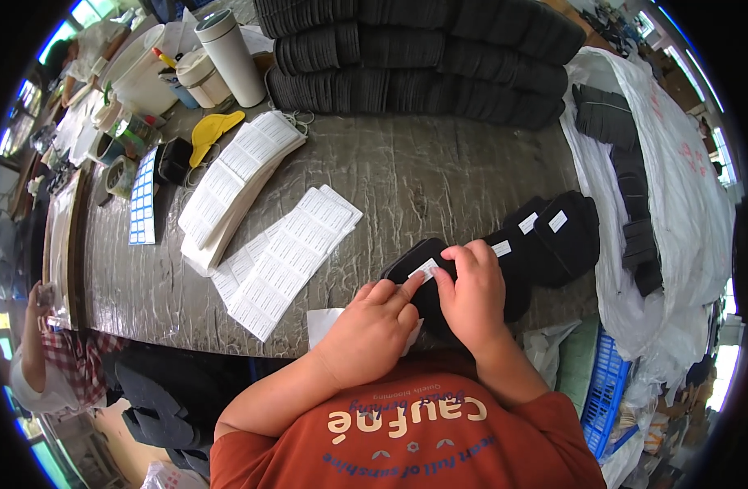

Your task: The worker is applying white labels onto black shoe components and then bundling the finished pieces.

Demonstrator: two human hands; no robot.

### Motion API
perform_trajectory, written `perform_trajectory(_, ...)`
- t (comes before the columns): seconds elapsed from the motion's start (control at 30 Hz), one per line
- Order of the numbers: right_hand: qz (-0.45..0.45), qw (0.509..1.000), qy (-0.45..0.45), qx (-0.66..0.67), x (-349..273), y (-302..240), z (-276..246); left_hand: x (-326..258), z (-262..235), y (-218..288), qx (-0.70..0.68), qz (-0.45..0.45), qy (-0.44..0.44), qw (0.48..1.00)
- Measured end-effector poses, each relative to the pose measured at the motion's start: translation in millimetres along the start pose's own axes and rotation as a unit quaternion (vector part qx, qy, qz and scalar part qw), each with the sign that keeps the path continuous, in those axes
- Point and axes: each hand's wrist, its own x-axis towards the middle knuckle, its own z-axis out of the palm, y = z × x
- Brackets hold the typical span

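Note:
Below my hands lies a stack of flat black pads with rounded ends [402, 259], insole-like in shape. A small white label [424, 270] sits on the top one. My left hand [366, 326] presses its extended index fingertip on this label, its other fingers curled over a white sheet [319, 324] that shows on both sides of the hand. Close against the label is the thumb of my right hand [476, 289]; its index finger bends above, apart from the thumb, with nothing visible between them. More labelled black pads [582, 236] overlap to the right.
Printed label sheets [297, 253] and a thicker label stack [235, 175] lie left. Bundled black pads [415, 49] form a wall at the back. A white sack [667, 187] stands right, above a blue crate [606, 383]. A tumbler [230, 61] and yellow cap-shaped piece [211, 134] sit back left.

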Motion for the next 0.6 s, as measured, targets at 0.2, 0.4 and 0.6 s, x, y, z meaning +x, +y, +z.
perform_trajectory(0.2, 0.000, 0.995, -0.045, 0.086, -1, 7, 4, -1, 1, 2, 0.016, 0.006, -0.003, 1.000)
perform_trajectory(0.4, 0.045, 0.996, -0.048, 0.057, -2, 4, 1, -1, 3, 3, 0.010, 0.009, -0.002, 1.000)
perform_trajectory(0.6, -0.056, 0.997, -0.017, 0.058, 0, -2, 2, -3, 5, 1, 0.015, 0.007, 0.005, 1.000)
